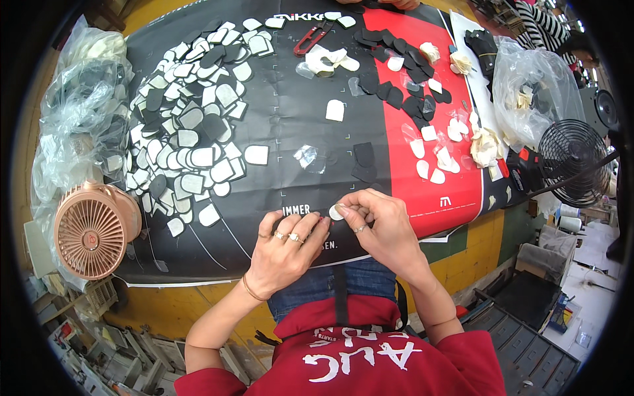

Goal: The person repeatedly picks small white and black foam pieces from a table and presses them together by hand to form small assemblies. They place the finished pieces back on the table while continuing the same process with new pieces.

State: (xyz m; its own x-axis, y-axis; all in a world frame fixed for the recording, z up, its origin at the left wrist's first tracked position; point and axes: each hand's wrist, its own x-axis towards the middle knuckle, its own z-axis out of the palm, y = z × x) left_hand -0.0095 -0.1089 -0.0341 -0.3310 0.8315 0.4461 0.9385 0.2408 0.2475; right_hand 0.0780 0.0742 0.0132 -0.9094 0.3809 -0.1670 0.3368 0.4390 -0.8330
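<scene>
My left hand and my right hand meet at the near edge of a table covered by a black and red printed sheet. Between their fingertips they pinch a small white rounded piece. My left hand wears rings and a thin bracelet; my right hand wears one ring. A big pile of black and white rounded pieces lies to the left. Black pieces and white peeled bits are scattered to the right.
A pink fan stands at the table's left edge, a black wire fan at the right. Clear plastic bags lie at the left, another bag at the right. Red snips lie at the far side. Another person's striped sleeve shows at top right.
</scene>
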